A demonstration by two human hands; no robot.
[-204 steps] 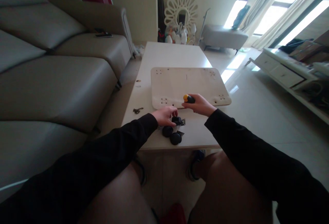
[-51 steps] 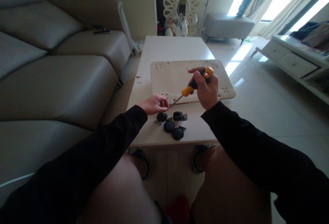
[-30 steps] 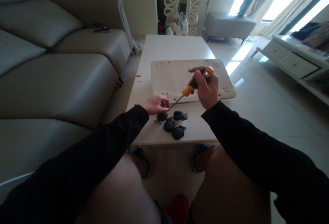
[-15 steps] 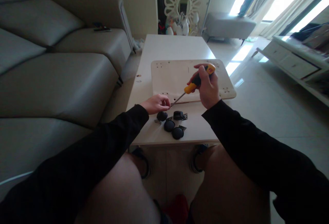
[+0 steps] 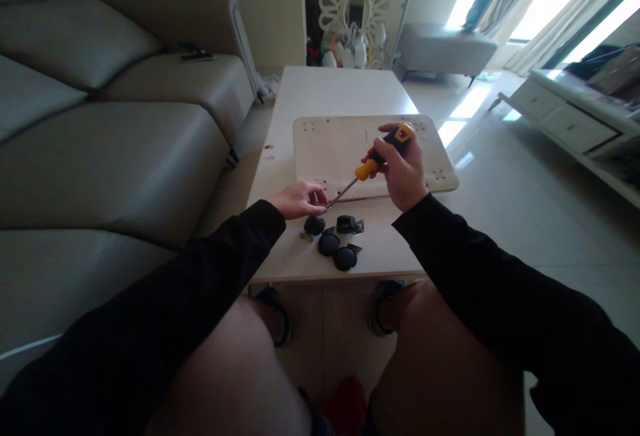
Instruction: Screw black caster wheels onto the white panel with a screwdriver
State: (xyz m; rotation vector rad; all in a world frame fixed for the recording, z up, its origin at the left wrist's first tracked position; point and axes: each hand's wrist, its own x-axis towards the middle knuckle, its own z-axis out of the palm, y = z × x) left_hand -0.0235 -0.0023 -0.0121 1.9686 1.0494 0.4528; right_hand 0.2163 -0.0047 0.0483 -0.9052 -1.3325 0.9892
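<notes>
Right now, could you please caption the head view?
Right hand holding a screwdriver, tip at left hand, near four black casters.

What the left fingers [image 5: 320, 193] pinch, if anything, at the tip of the screwdriver [image 5: 367, 169] near the centre is too small to tell. They hide the board's [image 5: 340, 149] eight o'clock corner. Toward nine o'clock the sofa [image 5: 100, 163] runs out of view; at six a red thing [image 5: 346, 406] (shape unclear) is cut off.

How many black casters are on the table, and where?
4 on the white table: first caster, nearest the left hand; second caster, to its right; third caster, lower, between them; fourth caster, nearest the front edge. The left sleeve could hide more.
</notes>
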